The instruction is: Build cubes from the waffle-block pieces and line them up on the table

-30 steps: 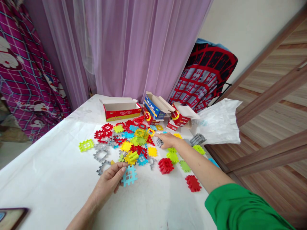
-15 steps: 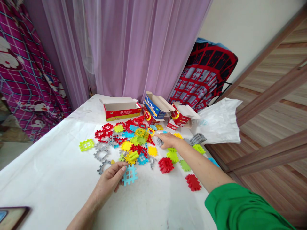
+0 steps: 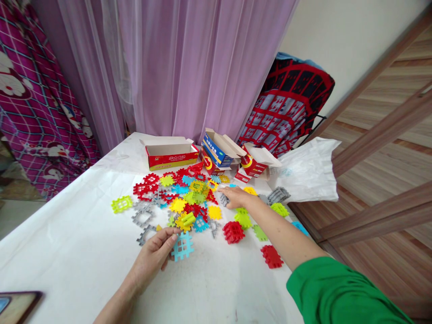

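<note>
My left hand (image 3: pixel 158 252) pinches a light blue window-shaped piece (image 3: pixel 183 246) at its left edge, near the front of the pile. Farther back, my right hand (image 3: pixel 234 197) reaches over a gray piece (image 3: pixel 224 200), its fingertips at the piece's upper edge; whether they grip it is hard to tell. Between the hands lies a loose pile of red, yellow, green, blue and gray notched plastic pieces, among them a yellow one (image 3: pixel 214 213). A red stack (image 3: pixel 233 232) sits below my right forearm.
An open red box (image 3: pixel 173 159), a blue box (image 3: pixel 216 150) and another red box (image 3: pixel 253 164) stand behind the pile. A white bag (image 3: pixel 310 173) hangs over the table's right edge. A phone-like object (image 3: pixel 25 303) lies front left. Green pieces (image 3: pixel 243 219) and a red one (image 3: pixel 272 257) lie right.
</note>
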Action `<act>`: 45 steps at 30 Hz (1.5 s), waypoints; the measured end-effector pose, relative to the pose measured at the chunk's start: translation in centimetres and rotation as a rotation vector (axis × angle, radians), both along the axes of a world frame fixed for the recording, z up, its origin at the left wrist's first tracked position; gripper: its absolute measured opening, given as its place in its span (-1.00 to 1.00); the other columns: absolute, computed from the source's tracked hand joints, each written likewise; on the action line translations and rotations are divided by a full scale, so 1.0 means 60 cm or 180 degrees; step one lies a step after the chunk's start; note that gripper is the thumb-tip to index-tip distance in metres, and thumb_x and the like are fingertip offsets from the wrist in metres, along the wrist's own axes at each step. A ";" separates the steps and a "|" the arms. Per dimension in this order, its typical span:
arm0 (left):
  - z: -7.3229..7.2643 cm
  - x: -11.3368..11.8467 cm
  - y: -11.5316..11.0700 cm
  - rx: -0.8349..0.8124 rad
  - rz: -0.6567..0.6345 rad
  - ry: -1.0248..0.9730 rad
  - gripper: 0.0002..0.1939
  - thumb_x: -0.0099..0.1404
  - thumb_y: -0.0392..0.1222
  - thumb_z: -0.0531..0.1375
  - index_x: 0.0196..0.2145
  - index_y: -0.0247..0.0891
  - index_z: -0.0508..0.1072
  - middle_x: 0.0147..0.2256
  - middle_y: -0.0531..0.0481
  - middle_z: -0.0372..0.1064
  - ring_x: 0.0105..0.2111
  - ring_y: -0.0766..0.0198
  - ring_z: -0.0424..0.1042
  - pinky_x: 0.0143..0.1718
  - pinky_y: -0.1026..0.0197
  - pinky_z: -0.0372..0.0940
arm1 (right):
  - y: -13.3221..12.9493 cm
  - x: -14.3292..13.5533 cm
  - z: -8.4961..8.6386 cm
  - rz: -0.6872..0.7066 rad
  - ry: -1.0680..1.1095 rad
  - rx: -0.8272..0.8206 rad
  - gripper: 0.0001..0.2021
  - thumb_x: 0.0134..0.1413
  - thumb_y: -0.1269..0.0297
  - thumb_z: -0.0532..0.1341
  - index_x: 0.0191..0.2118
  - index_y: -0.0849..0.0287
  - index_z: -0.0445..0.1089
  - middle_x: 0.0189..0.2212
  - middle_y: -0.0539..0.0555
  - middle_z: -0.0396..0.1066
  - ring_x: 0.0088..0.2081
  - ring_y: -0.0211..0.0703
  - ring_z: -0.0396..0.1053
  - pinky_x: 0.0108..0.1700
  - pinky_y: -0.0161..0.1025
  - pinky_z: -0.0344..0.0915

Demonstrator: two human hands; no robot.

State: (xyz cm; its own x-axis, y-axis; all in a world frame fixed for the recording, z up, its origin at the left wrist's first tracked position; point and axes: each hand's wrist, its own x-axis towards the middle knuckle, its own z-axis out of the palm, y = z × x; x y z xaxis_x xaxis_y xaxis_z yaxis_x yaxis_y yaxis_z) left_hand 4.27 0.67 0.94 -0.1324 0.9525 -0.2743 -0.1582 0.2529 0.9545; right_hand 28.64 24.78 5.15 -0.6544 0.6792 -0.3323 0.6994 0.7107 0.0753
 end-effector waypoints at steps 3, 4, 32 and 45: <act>0.003 0.001 0.001 -0.0029 0.0009 0.0009 -0.35 -0.09 0.39 0.27 -0.27 -0.24 0.45 -0.63 0.20 0.21 -0.70 0.46 0.13 -0.76 0.40 0.00 | -0.002 -0.001 -0.001 -0.0027 0.0019 -0.0033 -0.22 -0.17 0.38 0.30 0.27 0.06 0.17 0.21 0.16 0.27 0.15 0.08 0.31 0.14 -0.15 0.24; 0.002 0.001 0.001 -0.0038 0.0011 0.0011 -0.34 -0.10 0.40 0.27 -0.27 -0.25 0.45 -0.64 0.20 0.21 -0.70 0.47 0.12 -0.76 0.40 -0.01 | -0.002 -0.002 0.000 -0.0036 0.0024 -0.0040 -0.21 -0.18 0.38 0.31 0.27 0.04 0.17 0.21 0.15 0.28 0.15 0.08 0.31 0.14 -0.15 0.24; -0.008 0.040 -0.024 0.0066 0.0034 -0.0528 -0.40 -0.11 0.16 0.43 -0.14 -0.19 0.55 -0.42 0.07 0.47 -0.51 0.40 0.37 -0.46 0.31 0.33 | -0.353 -0.058 -0.039 -0.0263 0.3350 -0.0459 -0.33 -0.09 0.38 0.31 0.23 0.08 0.24 0.20 0.16 0.26 0.17 -0.01 0.27 0.22 0.01 0.20; 0.006 0.131 -0.028 -0.0140 -0.0468 -0.0294 -0.47 -0.10 0.18 0.41 -0.25 -0.21 0.51 -0.41 0.02 0.52 -0.42 0.32 0.46 -0.40 0.30 0.32 | -0.351 0.005 -0.063 -0.1094 0.4525 -0.0326 -0.61 0.00 0.50 0.12 -0.04 0.09 0.44 -0.14 0.08 0.48 -0.26 -0.23 0.46 -0.24 -0.28 0.45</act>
State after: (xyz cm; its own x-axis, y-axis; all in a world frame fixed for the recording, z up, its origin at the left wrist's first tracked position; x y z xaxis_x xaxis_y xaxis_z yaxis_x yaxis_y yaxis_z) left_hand 12.14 -1.01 1.29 0.0351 0.9465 -0.3208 -0.2028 0.3211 0.9251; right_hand 28.92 3.73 1.35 -0.2794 0.8797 0.3849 0.2724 0.4570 -0.8467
